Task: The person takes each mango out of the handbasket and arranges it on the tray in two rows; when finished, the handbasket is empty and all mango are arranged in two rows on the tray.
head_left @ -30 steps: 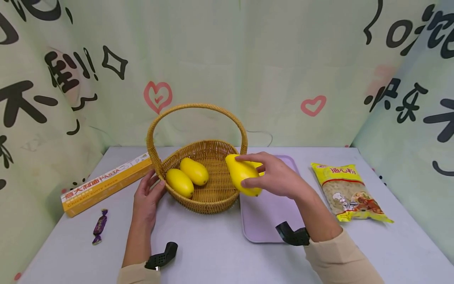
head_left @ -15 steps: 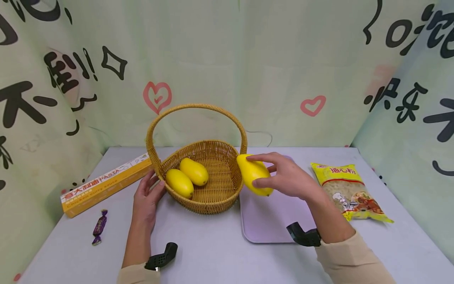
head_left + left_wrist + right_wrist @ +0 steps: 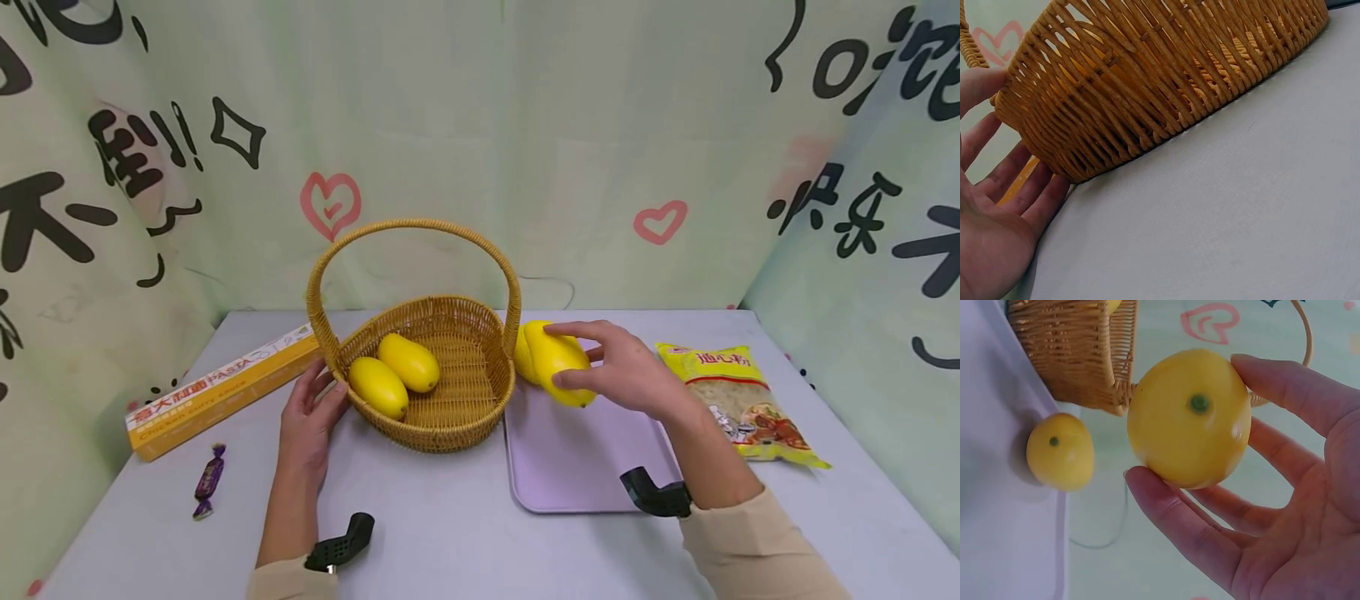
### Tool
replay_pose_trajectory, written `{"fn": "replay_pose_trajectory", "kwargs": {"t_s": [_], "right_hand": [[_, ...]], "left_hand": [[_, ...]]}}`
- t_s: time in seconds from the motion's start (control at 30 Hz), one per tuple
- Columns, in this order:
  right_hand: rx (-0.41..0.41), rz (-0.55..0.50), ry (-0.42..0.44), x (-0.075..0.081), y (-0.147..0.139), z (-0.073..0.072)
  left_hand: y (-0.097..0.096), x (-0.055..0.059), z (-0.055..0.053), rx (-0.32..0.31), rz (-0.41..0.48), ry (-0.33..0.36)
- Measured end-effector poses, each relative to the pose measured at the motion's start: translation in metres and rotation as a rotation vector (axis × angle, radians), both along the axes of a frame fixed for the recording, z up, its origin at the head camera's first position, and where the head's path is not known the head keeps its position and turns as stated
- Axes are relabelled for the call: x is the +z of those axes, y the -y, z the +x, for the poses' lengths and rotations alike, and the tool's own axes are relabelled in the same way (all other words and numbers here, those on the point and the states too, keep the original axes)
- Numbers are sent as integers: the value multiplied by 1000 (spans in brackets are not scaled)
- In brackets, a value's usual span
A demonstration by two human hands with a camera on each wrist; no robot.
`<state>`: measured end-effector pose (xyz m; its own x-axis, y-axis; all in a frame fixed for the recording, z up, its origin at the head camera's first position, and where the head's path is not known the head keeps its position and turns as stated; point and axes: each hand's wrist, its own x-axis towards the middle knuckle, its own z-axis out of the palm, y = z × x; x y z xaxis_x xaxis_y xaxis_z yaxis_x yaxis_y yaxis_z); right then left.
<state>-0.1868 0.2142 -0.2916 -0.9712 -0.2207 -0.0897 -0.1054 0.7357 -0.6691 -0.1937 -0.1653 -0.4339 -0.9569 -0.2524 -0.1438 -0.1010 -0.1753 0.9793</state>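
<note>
My right hand [image 3: 626,371] holds a yellow mango [image 3: 558,367] above the lilac tray [image 3: 585,492], thumb and fingertips spread around its sides. A second yellow mango [image 3: 1060,452] lies at the tray's far edge, partly hidden behind the held one in the head view. Left of the tray stands a wicker basket [image 3: 468,367] with a tall arched handle. Two more yellow mangoes, a front one [image 3: 378,388] and a back one [image 3: 409,362], lie in its left side. My left hand [image 3: 309,425] grips the basket's left side, thumb near the rim and fingers against the outer weave.
An orange pasta box [image 3: 225,392] lies slanted behind my left hand, reaching behind the basket. A purple wrapped candy [image 3: 209,482] is at the front left. To the right of the tray lies a yellow bag of pasta [image 3: 750,408]. Printed curtains enclose the table.
My right hand has moved right with the mango, from the basket's right rim to above the tray. The mango behind it now shows more. The left hand and basket have stayed put.
</note>
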Motion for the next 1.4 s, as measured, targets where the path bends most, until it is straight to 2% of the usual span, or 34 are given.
{"fn": "replay_pose_trajectory", "kwargs": {"t_s": [0.3, 0.57, 0.87, 1.13, 1.4], "right_hand": [[-92, 42, -33, -7, -12, -7], [-161, 44, 31, -22, -24, -19], [-187, 50, 68, -42, -34, -37], [-243, 54, 125, -57, -38, -53], [-268, 112, 116, -64, -40, -63]], "left_hand": [[0, 0, 0, -1, -2, -11], [1, -2, -1, 3, 11, -5], [1, -2, -2, 1, 12, -9], [1, -1, -2, 1, 10, -14], [1, -1, -1, -6, 20, -8]]}}
